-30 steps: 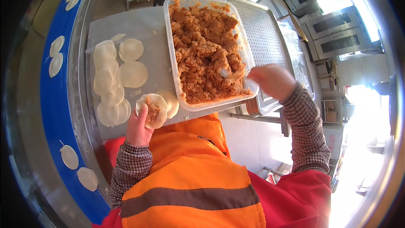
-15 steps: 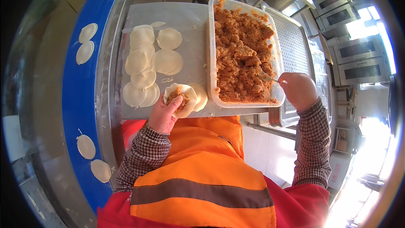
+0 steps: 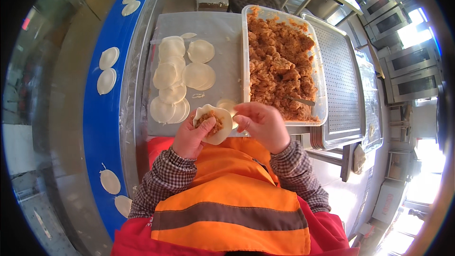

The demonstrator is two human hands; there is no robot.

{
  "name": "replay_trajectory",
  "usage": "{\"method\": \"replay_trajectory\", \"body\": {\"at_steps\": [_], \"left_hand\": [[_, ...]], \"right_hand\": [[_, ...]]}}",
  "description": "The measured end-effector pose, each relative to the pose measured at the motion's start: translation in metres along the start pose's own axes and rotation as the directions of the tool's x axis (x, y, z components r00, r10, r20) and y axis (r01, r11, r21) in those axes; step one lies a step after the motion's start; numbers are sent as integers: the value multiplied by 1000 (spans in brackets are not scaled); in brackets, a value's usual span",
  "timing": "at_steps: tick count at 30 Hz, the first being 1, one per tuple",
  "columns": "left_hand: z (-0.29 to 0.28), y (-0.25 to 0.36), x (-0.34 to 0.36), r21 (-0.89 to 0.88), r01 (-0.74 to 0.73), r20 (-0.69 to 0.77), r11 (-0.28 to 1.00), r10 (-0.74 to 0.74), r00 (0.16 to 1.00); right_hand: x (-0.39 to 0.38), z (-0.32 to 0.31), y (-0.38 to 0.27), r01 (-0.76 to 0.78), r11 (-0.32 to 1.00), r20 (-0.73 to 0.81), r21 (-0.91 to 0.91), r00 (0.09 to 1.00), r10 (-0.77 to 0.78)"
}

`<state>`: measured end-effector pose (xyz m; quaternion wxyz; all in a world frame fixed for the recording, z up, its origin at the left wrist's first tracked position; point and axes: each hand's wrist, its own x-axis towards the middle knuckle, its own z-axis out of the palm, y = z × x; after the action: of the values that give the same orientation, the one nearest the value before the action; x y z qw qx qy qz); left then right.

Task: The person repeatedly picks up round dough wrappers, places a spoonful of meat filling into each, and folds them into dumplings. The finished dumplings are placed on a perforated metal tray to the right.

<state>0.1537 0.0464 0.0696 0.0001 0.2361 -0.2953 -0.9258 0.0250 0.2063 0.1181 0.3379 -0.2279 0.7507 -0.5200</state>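
Observation:
My left hand (image 3: 189, 138) cups a round dough wrapper (image 3: 224, 130) with its thumb pressed onto the reddish-brown filling (image 3: 218, 122) in the middle. Just right of the wrapper is my right hand (image 3: 266, 127), empty, thumb and forefinger apart. Behind the hands, a small stack of wrappers (image 3: 226, 104) is partly hidden. A spoon (image 3: 302, 101) with a metal handle lies stuck in the minced filling (image 3: 279, 59), which fills a clear plastic tub (image 3: 325, 106) to the right. More pale dough wrappers (image 3: 199, 76) lie in overlapping piles on the grey worktop (image 3: 227, 38).
Along the left runs a blue conveyor belt (image 3: 97, 128) carrying wrappers in pairs (image 3: 106, 81). Stacked perforated metal trays (image 3: 339, 66) stand right of the tub. A dark round stool (image 3: 251, 1) is beyond the worktop.
My right hand has let go of the spoon, leaving it in the filling, and has moved left to the wrapper. My left hand still holds the filled wrapper. The whole view has shifted slightly.

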Motion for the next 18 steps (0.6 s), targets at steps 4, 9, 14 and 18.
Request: {"method": "replay_trajectory", "body": {"at_steps": [4,9,14,18], "left_hand": [[-5,-5,-10,153,-65,21,986,63,998],[-13,-10,-14,379,-111,41,919,104,994],[-35,-22,-6,589,-213,193,780,120,974],[-48,-23,-5,627,-74,104,775,10,995]], "right_hand": [[-8,23,14,-67,996,-2,55,998,67],[-11,34,17,387,823,-33,-417,898,-439],[-14,57,43,92,995,-183,28,979,-86],[-10,61,48,366,800,-39,-475,900,-435]]}}
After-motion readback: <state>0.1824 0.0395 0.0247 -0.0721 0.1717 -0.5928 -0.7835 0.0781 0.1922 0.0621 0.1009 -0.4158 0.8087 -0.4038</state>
